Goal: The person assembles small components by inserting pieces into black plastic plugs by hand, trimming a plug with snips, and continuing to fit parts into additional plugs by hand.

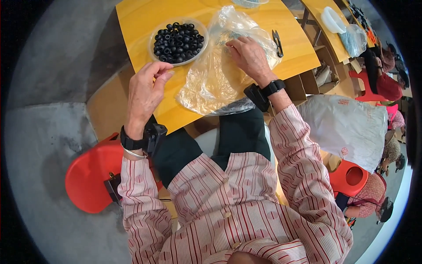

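Observation:
A round clear tub (pixel 203 33) stands on the yellow table, filled with small black ring-like parts (pixel 178 42). Close to its near rim is my left hand (pixel 147 86), with thumb and forefinger brought together; whatever may be between them is too small to make out. To the right of the tub a crumpled clear plastic bag (pixel 206 88) lies spread out and hangs over the near table edge. Small bluish pieces show at its far part. My right hand (pixel 249 57) is over this bag, fingers bent toward the thumb, their tips partly hidden.
Small black-handled thread snips (pixel 277 43) lie right of my right hand. Another clear container (pixel 250 2) sits at the far edge. A red stool (pixel 88 176) is at left, a big white sack (pixel 347 127) at right beside cardboard boxes. Other people sit farther right.

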`<act>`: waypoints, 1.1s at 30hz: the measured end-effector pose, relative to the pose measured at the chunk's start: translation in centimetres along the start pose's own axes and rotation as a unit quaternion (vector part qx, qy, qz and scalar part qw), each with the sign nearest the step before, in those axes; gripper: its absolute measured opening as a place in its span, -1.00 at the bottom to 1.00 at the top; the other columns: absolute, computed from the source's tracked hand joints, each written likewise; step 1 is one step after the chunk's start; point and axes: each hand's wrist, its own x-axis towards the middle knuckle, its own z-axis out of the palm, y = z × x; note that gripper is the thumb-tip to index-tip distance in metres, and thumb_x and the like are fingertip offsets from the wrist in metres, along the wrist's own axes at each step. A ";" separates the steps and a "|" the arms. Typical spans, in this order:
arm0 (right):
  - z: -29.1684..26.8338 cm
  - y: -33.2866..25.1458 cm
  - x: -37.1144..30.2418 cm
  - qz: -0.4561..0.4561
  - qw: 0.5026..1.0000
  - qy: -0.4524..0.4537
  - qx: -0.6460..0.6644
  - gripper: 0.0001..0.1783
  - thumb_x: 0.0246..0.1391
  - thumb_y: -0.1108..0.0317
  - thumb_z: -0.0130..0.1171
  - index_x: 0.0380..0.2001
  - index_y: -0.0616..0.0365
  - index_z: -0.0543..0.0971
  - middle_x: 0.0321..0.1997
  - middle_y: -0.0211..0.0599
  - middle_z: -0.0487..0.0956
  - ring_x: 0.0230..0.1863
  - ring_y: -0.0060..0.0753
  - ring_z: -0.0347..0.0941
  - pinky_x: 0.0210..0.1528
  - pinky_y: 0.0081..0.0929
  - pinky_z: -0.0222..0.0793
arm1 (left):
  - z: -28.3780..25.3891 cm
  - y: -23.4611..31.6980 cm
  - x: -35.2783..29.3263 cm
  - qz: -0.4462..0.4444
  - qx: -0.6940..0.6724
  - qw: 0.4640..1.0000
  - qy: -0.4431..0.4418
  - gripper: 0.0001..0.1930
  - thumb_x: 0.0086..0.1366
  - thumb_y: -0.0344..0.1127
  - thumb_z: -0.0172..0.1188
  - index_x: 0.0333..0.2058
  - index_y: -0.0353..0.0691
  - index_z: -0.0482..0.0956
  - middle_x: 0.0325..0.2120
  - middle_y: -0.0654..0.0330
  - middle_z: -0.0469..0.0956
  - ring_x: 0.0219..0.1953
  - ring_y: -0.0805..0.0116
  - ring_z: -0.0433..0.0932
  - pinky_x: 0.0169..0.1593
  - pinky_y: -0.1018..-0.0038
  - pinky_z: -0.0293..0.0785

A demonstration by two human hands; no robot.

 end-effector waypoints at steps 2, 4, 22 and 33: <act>-0.1 -0.1 0.1 -0.002 1.000 -0.005 0.000 -0.85 0.00 0.36 0.06 -0.37 0.16 0.57 -0.39 -0.20 0.50 -0.27 -0.11 0.41 -0.20 -0.28 0.34 | -0.1 0.1 0.0 0.000 0.011 1.000 0.003 -0.85 0.12 -0.44 0.14 -0.31 -0.29 0.53 -0.46 0.10 0.51 -0.44 0.29 0.50 -0.30 0.47 0.42; -0.4 0.1 0.1 -0.003 1.000 -0.010 -0.001 -0.85 0.00 0.36 0.06 -0.39 0.15 0.57 -0.40 -0.21 0.50 -0.28 -0.11 0.41 -0.20 -0.28 0.34 | -0.1 0.2 -0.1 0.001 0.011 1.000 0.003 -0.85 0.12 -0.43 0.15 -0.31 -0.29 0.53 -0.46 0.10 0.51 -0.44 0.29 0.51 -0.30 0.47 0.42; -0.6 0.3 -0.4 -0.018 0.999 -0.032 -0.030 -0.84 0.04 0.28 0.08 -0.42 0.11 0.55 -0.41 -0.34 0.50 -0.25 -0.24 0.42 -0.15 -0.33 0.31 | 3.3 2.3 -0.4 0.009 -0.031 0.998 -0.063 -0.87 0.14 -0.44 0.10 -0.32 -0.30 0.51 -0.43 0.03 0.52 -0.40 0.14 0.53 -0.30 0.39 0.42; -0.6 0.0 0.1 -0.025 0.998 -0.044 -0.047 -0.83 0.03 0.26 0.10 -0.40 0.10 0.57 -0.40 -0.35 0.53 -0.24 -0.28 0.44 -0.16 -0.33 0.31 | 4.4 2.2 -0.6 0.022 -0.034 0.994 -0.098 -0.87 0.13 -0.45 0.08 -0.32 -0.29 0.50 -0.43 0.01 0.50 -0.35 0.06 0.50 -0.25 0.34 0.41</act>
